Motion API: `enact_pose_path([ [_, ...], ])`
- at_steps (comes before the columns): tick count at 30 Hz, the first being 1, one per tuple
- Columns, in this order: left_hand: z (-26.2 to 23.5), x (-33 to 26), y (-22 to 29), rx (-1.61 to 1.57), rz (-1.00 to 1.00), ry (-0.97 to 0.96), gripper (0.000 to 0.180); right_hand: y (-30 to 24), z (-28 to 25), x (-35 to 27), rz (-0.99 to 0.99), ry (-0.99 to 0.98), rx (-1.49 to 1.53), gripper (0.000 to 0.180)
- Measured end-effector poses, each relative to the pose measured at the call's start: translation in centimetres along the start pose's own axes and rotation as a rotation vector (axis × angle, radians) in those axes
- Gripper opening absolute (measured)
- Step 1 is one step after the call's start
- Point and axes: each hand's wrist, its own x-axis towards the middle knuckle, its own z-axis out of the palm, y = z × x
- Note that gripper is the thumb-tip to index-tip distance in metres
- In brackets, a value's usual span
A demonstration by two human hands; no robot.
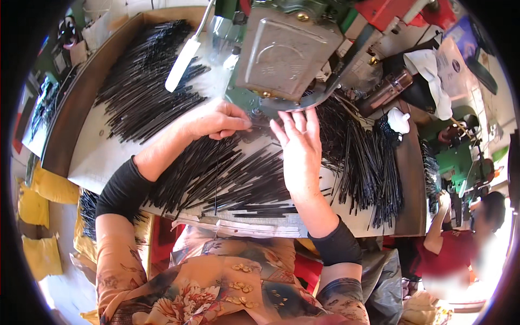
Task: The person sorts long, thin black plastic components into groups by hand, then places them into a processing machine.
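Observation:
My left hand (221, 120) is closed, thumb and fingers pinched together beside the small work point (257, 112) of a green bench machine. What it pinches, if anything, is too small to make out. Palm showing and fingers stretched out, my right hand (301, 146) is just under the machine's grey metal cover (287, 51), with its fingertips near the curved dark rim (314, 101). Below and between both hands lies a loose spread of thin black rods (233, 181) on the pale tabletop (89, 146).
A big heap of black rods (146, 81) fills the table's left, another bundle (374, 168) its right. A white-handled lever (182, 65) hangs left of the machine. Brown raised edges (60, 127) wall the table. A person in red (449, 252) works at the far right; yellow sacks (51, 187) lie left.

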Motion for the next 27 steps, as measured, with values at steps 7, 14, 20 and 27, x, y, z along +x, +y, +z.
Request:
enact_pose_path([
  [7, 0.2, -1.3, 0.4, 0.076, -0.019, 0.016, 0.024, -0.2, -1.3, -1.6, 0.205, -0.144, -0.327, 0.042],
  [14, 2.0, -1.7, 1.5, 0.022, -0.066, -0.06, 0.026, -1.1, -0.1, -1.1, -0.719, -0.405, -1.685, 0.019],
  [20, 0.0, -3.4, 0.8, 0.052, -0.01, 0.162, 0.037, -1.1, -0.3, -0.6, -0.64, -0.532, -1.716, 0.01],
  [27, -0.8, -3.8, -1.7, 0.92, 0.263, 0.404, 0.035, -1.8, -1.3, -0.3, 0.233, -0.44, -1.138, 0.027],
])
